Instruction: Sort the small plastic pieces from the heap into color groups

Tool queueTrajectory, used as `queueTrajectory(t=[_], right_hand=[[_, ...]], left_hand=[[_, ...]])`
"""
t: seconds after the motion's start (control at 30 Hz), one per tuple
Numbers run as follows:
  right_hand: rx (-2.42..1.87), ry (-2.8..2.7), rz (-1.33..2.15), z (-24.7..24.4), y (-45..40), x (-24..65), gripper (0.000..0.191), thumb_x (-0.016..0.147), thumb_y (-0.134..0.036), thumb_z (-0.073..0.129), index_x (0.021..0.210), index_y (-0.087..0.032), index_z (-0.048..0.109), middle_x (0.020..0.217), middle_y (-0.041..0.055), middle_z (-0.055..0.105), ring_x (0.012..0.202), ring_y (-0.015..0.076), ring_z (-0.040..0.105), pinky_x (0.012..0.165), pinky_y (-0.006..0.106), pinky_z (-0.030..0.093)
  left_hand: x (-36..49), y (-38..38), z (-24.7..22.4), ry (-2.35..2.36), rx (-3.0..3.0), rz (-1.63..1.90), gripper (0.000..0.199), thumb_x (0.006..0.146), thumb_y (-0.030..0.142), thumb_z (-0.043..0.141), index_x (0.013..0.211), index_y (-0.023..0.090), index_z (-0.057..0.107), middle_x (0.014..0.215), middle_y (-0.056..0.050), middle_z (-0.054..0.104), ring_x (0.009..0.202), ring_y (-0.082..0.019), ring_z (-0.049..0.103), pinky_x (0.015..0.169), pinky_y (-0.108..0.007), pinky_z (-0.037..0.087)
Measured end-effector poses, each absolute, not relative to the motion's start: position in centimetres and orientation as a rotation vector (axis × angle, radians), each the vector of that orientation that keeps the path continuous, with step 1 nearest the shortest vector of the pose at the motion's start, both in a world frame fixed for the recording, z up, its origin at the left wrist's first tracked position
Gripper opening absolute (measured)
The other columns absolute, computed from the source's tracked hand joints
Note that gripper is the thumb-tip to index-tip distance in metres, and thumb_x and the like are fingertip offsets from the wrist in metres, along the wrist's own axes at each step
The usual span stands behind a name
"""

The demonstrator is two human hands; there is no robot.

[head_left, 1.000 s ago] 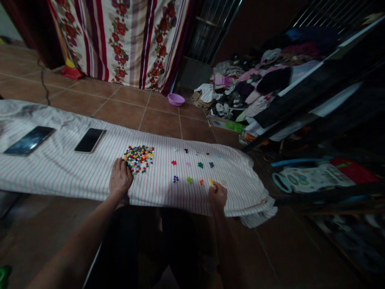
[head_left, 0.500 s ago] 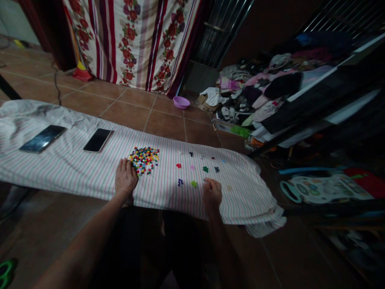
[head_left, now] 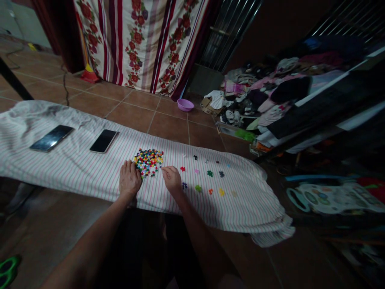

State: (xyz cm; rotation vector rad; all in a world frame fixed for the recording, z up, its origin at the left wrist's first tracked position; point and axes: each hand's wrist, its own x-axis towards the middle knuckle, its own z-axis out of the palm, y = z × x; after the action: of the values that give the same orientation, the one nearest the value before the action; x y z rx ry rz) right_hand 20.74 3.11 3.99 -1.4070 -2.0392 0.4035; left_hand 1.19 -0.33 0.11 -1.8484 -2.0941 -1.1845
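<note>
The left hand (head_left: 130, 179) lies palm down and open on the striped cloth (head_left: 246, 210), its fingers together and touching the left near edge of a mixed pile of beads (head_left: 148, 161). The right hand (head_left: 172, 179) is just right of that pile, fingers bent and the thumb and forefinger drawn together toward its right near edge; whether a bead sits between the fingertips cannot be told.

Right of the pile, small groups sorted by colour stand in three rows. The far row runs white (head_left: 184, 155), black (head_left: 195, 157), grey (head_left: 206, 161), dark red (head_left: 217, 162) and light blue (head_left: 228, 165). In the middle row are red beads (head_left: 182, 169), pink beads (head_left: 197, 171), dark green beads (head_left: 209, 173) and dark grey beads (head_left: 221, 174). The near row holds dark blue beads (head_left: 184, 186), partly behind the right hand, then lime green beads (head_left: 198, 188), orange beads (head_left: 211, 191), yellow beads (head_left: 221, 192) and beige beads (head_left: 234, 193).

Left of the pile, a phone (head_left: 104, 141) lies on the cloth, with a larger dark-screened device (head_left: 51, 138) farther left. On the far floor, a purple basin (head_left: 185, 105) sits near a flowered curtain (head_left: 144, 44).
</note>
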Motion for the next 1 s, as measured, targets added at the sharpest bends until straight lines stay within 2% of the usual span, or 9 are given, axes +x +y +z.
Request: queueTrajectory(t=[0.27, 0.47, 0.7, 1.0], right_hand=[[-1.625, -2.19, 0.366, 5.0, 5.2, 15.9, 0.023, 0.09, -0.027, 0.054, 0.106, -0.023, 0.07, 0.106, 0.0075, 0.065, 0.102, 0.0217, 0.054, 0.092, 0.033, 0.041], [-1.765, -2.201, 0.379, 5.4, 5.4, 14.8, 0.02, 0.09, -0.024, 0.052, 0.103, -0.024, 0.068, 0.108, 0.0075, 0.063, 0.103, 0.021, 0.053, 0.092, 0.032, 0.04], [-1.76, -2.22, 0.349, 5.5, 5.1, 14.8, 0.02, 0.093, -0.024, 0.049, 0.099, -0.024, 0.068, 0.106, 0.0069, 0.063, 0.1, 0.0204, 0.053, 0.089, 0.031, 0.041], [-1.732, -2.262, 0.362, 5.0, 5.1, 15.0, 0.022, 0.092, -0.024, 0.05, 0.104, -0.025, 0.069, 0.107, 0.0072, 0.062, 0.103, 0.021, 0.052, 0.091, 0.031, 0.041]], left_hand=[[1.3, -0.3, 0.1, -2.083, -1.835, -1.208, 0.04, 0.09, 0.024, 0.035, 0.122, 0.006, 0.052, 0.131, -0.027, 0.054, 0.136, -0.035, 0.039, 0.107, -0.06, 0.035], [1.2, -0.3, 0.4, -2.089, -1.854, -1.255, 0.04, 0.089, 0.025, 0.036, 0.122, 0.008, 0.052, 0.132, -0.026, 0.054, 0.135, -0.036, 0.039, 0.107, -0.062, 0.033], [1.3, -0.4, 0.5, -2.059, -1.838, -1.202, 0.038, 0.09, 0.025, 0.035, 0.119, 0.006, 0.052, 0.128, -0.026, 0.055, 0.131, -0.036, 0.044, 0.105, -0.058, 0.036], [1.2, -0.4, 0.4, -2.038, -1.849, -1.229, 0.038, 0.089, 0.025, 0.036, 0.12, 0.008, 0.051, 0.129, -0.025, 0.055, 0.131, -0.035, 0.044, 0.104, -0.059, 0.036]])
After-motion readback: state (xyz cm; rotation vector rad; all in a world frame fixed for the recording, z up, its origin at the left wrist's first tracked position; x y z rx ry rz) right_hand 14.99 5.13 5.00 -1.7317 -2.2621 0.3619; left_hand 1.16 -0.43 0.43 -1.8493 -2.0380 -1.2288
